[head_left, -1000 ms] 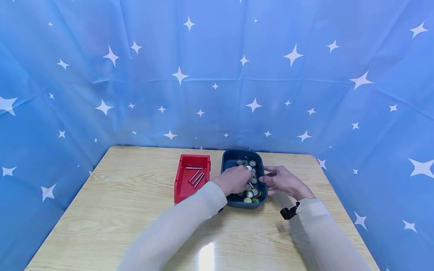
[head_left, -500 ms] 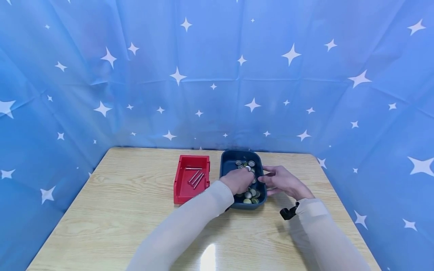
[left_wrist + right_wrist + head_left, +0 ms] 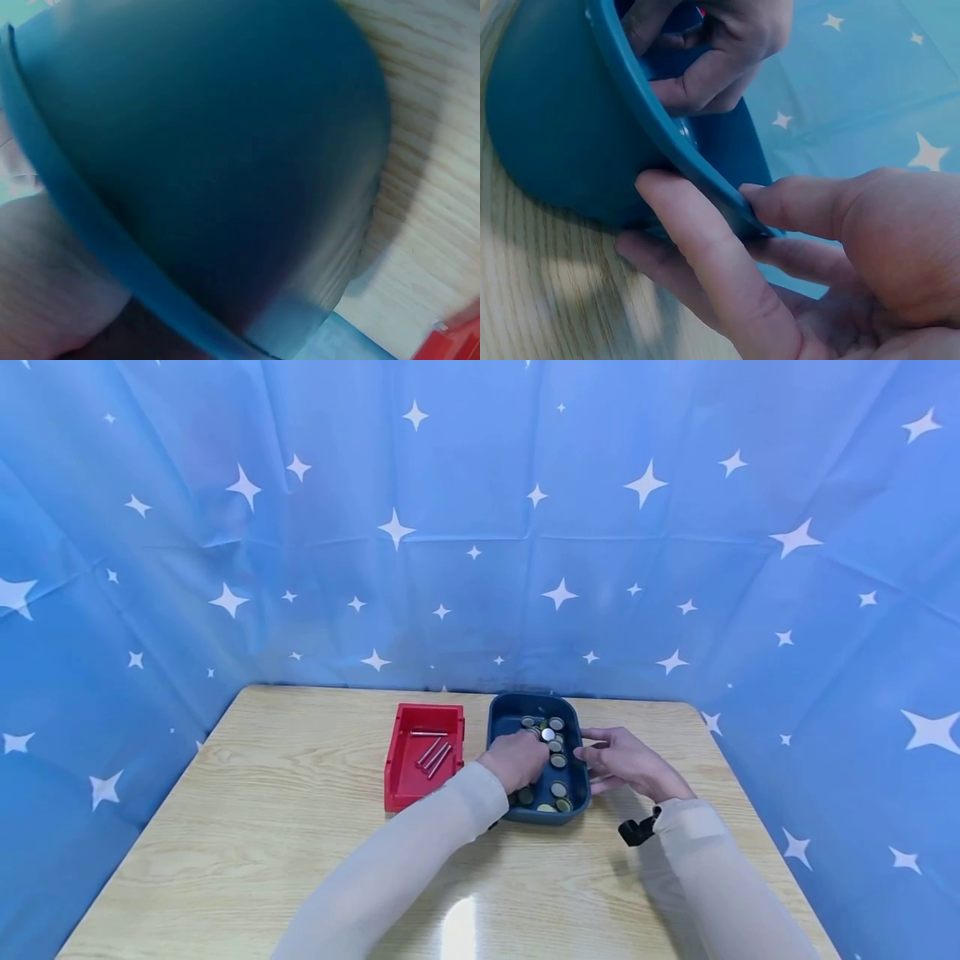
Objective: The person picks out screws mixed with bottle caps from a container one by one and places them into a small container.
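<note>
In the head view a dark blue bin (image 3: 534, 817) with rounded corners holds several bottle caps (image 3: 558, 761). My left hand (image 3: 517, 758) reaches down into it, over the near-left part of the caps. In the right wrist view the left hand's fingers (image 3: 705, 75) are bent inside the bin; their tips and anything between them are hidden. My right hand (image 3: 628, 763) holds the bin's right wall, thumb at the rim and the other fingers against the outside. The left wrist view is mostly filled by the bin's outer wall (image 3: 225, 135).
To the left of the blue bin stands a red bin (image 3: 405, 785) with several metal bolts (image 3: 435, 754) lying in it. Both rest on a light wooden table (image 3: 247, 827). A blue curtain (image 3: 480, 585) with white stars hangs behind and at both sides.
My left hand shifts slightly right, then back left and toward the near side of the blue bin, uncovering caps. A thin metal piece seen beside it at first is out of sight. Right hand stays put.
</note>
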`<state>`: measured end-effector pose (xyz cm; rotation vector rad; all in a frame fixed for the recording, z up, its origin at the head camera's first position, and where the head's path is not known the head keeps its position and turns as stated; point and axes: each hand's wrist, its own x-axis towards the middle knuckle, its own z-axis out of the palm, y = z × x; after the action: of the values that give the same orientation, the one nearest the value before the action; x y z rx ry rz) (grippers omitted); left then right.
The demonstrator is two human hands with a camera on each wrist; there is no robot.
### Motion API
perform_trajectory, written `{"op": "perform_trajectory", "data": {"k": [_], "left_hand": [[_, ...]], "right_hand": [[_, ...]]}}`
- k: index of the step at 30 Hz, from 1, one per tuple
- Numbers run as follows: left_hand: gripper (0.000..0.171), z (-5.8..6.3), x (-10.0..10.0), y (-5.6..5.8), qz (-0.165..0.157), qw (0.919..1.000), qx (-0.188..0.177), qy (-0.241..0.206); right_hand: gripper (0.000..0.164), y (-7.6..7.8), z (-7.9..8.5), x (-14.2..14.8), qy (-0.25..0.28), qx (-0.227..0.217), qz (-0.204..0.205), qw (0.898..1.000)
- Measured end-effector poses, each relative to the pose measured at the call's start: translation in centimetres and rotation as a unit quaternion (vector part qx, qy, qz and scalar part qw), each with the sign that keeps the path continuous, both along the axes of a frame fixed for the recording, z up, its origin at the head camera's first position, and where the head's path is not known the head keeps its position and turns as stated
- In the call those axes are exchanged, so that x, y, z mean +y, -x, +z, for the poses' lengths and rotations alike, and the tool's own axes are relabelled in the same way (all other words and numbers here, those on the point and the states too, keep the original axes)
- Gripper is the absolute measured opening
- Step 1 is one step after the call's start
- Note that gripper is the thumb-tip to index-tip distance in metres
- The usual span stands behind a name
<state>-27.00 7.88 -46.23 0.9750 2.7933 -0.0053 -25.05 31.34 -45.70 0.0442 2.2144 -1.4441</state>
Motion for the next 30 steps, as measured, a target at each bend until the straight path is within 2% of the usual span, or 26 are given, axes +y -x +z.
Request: {"op": "perform_trajectory", "data": {"k": [10,18,23,30], "left_hand": [[0.019,0.7,-0.5,-0.7,0.001,0.9998,0.0,0.02],[0.018,1.0,-0.7,-1.2,-0.003,0.999,-0.02,0.04],[0.021,0.8,-0.8,-1.1,-0.005,0.9993,-0.025,0.027],[0.02,0.5,-0.8,-0.9,-0.003,0.9981,-0.061,-0.004]], "right_hand": [[0.071,0.1,0.0,-0.2,-0.012,0.0,-0.007,1.0],[0.07,0.0,-0.2,-0.4,-0.017,0.0,-0.014,1.0],[0.07,0.1,-0.3,-0.4,-0.021,0.003,-0.015,1.0],[0.07,0.0,-0.3,-0.2,-0.015,0.004,-0.014,1.0]]}}
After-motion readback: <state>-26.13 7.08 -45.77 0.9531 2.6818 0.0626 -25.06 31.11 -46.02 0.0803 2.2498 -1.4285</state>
